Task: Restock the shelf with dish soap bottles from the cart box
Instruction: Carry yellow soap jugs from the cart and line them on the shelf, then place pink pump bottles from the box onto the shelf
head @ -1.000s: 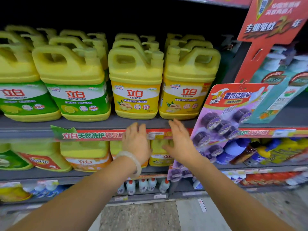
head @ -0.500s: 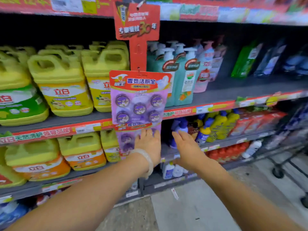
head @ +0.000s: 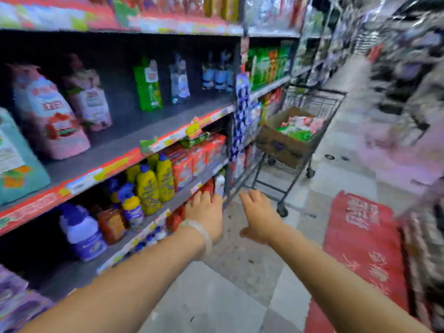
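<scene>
Bottles sit in the box in the cart, now in view right of centre as the gaze swung from the shelf; left hand and right hand reach out, fingers loose, empty.

Both bare forearms extend forward from the lower frame, side by side and apart. Left hand: palm down, fingers loosely extended, holding nothing; a pale translucent bangle circles its wrist. Right hand: palm down, fingers relaxed, thumb out, no grip on anything.
</scene>
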